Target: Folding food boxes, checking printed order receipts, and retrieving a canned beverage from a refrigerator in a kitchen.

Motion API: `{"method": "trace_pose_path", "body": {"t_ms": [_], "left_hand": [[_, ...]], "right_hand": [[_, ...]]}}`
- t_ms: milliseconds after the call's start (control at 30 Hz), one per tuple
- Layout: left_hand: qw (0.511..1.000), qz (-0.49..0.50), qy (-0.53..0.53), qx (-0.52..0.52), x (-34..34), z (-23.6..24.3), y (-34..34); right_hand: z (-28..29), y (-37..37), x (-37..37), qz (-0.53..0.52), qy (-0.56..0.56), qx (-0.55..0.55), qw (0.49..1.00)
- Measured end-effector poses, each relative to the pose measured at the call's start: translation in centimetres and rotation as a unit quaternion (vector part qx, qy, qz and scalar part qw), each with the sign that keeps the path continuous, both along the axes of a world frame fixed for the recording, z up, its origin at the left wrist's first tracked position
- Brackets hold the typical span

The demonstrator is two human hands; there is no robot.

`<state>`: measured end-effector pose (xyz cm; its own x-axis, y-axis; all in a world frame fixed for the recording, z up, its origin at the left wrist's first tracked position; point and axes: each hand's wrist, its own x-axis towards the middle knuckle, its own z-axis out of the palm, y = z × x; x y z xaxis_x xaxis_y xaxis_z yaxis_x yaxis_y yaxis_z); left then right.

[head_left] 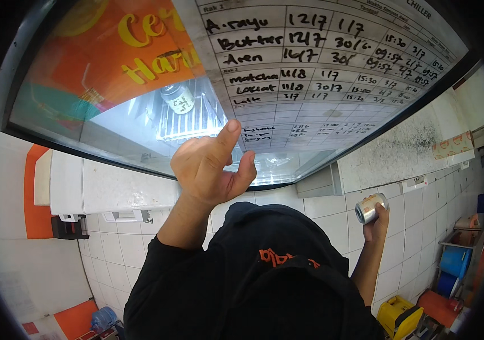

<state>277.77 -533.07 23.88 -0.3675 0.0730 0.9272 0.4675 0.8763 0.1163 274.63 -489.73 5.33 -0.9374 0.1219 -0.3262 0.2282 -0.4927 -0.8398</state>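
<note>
A white paper sheet (pixel 332 62) on the glass door (pixel 131 126) carries a ruled table, with small printed headings and rows of black handwritten words, dates and times. Beside it, an orange poster (pixel 103 37) shows large yellow lettering, and smaller orange letters mark the black garment (pixel 259 235). Print on the metal can (pixel 371 208) is too small to read.

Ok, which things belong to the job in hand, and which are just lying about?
In use:
- silver can, gripped by the right hand
- paper chart, left hand raised before it

Lying about:
- yellow object, lower right
- blue container, right
- blue water bottle, lower left
</note>
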Motion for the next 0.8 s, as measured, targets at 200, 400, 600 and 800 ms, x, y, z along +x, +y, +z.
{"method": "trace_pose_path", "body": {"t_ms": [200, 400, 600, 800], "left_hand": [[1.0, -0.006, -0.002, 0.003, 0.0, -0.3, -0.2], [1.0, -0.016, -0.002, 0.008, 0.0, -0.3, -0.2], [0.998, -0.054, -0.014, -0.016, 0.1, 0.1, -0.4], [0.998, -0.064, -0.013, -0.002, -0.2, -0.1, -0.1]], "right_hand": [[2.3, 0.7, -0.5, -0.058, 0.059, -0.012, 0.997], [3.9, 0.4, 0.0, -0.11, 0.082, 0.055, 0.989], [3.4, 0.7, 0.6, -0.106, 0.1, 0.06, 0.987], [2.8, 1.5, 0.8, -0.135, 0.12, 0.045, 0.982]]}}
